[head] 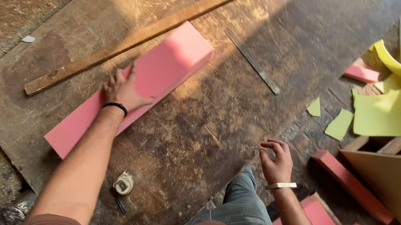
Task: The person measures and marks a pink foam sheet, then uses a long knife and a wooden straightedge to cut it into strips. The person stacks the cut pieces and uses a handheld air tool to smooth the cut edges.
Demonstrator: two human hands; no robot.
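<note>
From the head camera we see our left hand (124,91) pressed flat, fingers spread, on a long pink foam block (136,88) that lies across a scratched wooden board (199,122), just beside a long wooden strip (134,38). Our right hand (276,161) hangs above the board with its fingers loosely curled and grasping nothing, well apart from the block. A metal ruler (252,61) lies beyond the block, a tape measure (123,184) sits near our left forearm, and yellow foam scraps (384,109) are piled at the right.
</note>
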